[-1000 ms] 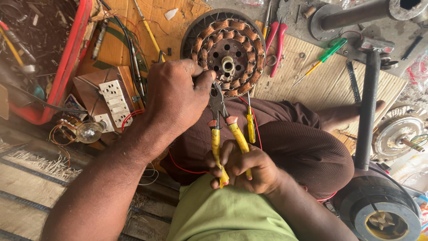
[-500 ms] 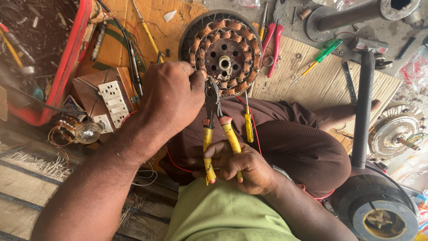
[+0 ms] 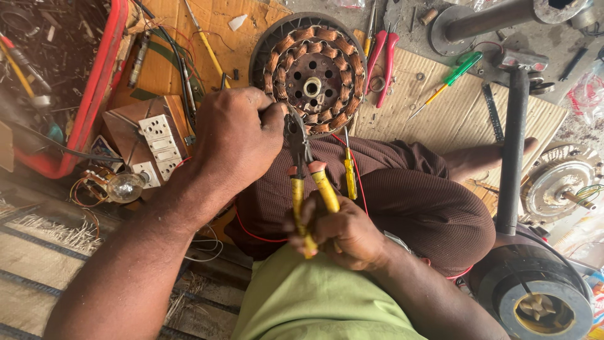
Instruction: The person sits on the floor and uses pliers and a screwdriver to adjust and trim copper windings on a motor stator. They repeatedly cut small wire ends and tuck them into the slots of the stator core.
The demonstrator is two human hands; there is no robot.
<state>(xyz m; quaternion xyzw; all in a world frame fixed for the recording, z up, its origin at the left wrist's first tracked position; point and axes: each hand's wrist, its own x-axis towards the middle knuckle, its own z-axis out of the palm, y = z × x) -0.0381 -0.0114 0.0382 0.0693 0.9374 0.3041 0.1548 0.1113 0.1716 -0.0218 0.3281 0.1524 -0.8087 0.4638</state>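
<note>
- We see the yellow-handled pliers [image 3: 307, 182] over the lap, just below the copper-wound stator [image 3: 311, 75], nose up; they sit slightly further left than before.
- Our right hand [image 3: 343, 233] is clamped round the handles; our left hand [image 3: 236, 141] still pinches shut at the plier nose.
- A yellow screwdriver [image 3: 350, 170] lies on the brown trousers [image 3: 415, 201], just beside.
- Red-handled pliers [image 3: 384, 60] and a white switch board [image 3: 157, 141] flank the stator.

Repair workshop; motor stator [image 3: 314, 79], scattered pliers [image 3: 382, 60].
</note>
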